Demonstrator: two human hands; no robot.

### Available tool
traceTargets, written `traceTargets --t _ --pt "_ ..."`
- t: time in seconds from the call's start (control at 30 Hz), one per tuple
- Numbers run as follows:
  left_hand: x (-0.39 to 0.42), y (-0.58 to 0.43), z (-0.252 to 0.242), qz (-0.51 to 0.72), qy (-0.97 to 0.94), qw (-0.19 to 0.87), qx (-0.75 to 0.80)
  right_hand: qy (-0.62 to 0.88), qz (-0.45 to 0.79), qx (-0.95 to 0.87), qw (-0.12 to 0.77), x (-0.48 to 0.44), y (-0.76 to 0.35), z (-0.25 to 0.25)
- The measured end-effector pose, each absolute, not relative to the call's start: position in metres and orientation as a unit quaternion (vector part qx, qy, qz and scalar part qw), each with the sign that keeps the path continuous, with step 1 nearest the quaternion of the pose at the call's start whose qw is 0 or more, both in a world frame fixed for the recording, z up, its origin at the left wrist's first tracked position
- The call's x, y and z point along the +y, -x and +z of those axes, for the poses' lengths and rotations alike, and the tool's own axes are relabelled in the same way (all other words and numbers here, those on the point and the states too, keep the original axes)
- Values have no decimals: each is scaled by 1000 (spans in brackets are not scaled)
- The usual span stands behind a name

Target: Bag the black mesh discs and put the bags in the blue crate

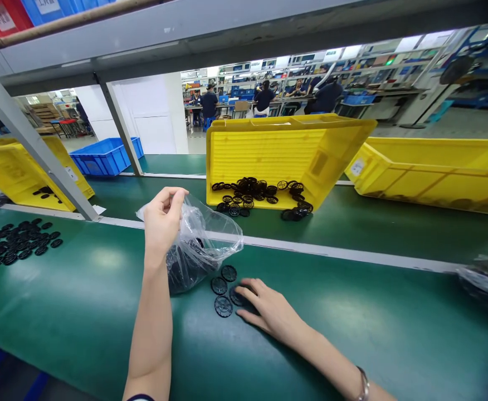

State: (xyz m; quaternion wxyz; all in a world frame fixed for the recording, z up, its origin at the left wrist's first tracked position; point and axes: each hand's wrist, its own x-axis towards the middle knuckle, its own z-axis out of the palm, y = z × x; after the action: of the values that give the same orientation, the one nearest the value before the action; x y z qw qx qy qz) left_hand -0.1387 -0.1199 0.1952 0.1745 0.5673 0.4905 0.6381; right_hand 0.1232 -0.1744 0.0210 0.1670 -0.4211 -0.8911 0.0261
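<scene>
My left hand (pixel 164 220) is closed on the top edge of a clear plastic bag (pixel 204 223), which stands on the green bench with dark round parts inside. Beside the bag lie several black spoked wheels (pixel 223 306), flat on the surface. My right hand (pixel 271 309) is over this small group, thumb and fingers apart. Its fingertips touch the nearest black wheel (pixel 236 297) and partly cover it.
Behind the bench edge strip, a tipped yellow bin (pixel 264 150) spills more black wheels (pixel 254 189). Another yellow bin (pixel 440 167) is at right, a blue crate (pixel 106 155) at back left. Loose wheels (pixel 22 242) lie far left. A metal post (pixel 39 139) rises there; a shelf beam (pixel 185 33) crosses overhead.
</scene>
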Motion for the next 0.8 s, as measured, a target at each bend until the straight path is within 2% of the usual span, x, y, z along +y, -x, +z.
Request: traceTargets --t 0.1,0.33,0.5,0.67,0.8 --pt "-120 136 196 633 -572 177 491 438 20 -889 135 -184 -121 14" --pt "-119 133 194 626 -575 183 494 397 -23 -909 127 -196 -86 10" --pt "-118 134 194 630 -571 178 495 458 47 -884 78 -201 -81 11" --pt "-118 131 194 625 -572 179 501 500 68 -857 102 -157 -92 35" --pt "-119 132 195 622 -571 179 504 460 110 -879 59 -118 -92 41"
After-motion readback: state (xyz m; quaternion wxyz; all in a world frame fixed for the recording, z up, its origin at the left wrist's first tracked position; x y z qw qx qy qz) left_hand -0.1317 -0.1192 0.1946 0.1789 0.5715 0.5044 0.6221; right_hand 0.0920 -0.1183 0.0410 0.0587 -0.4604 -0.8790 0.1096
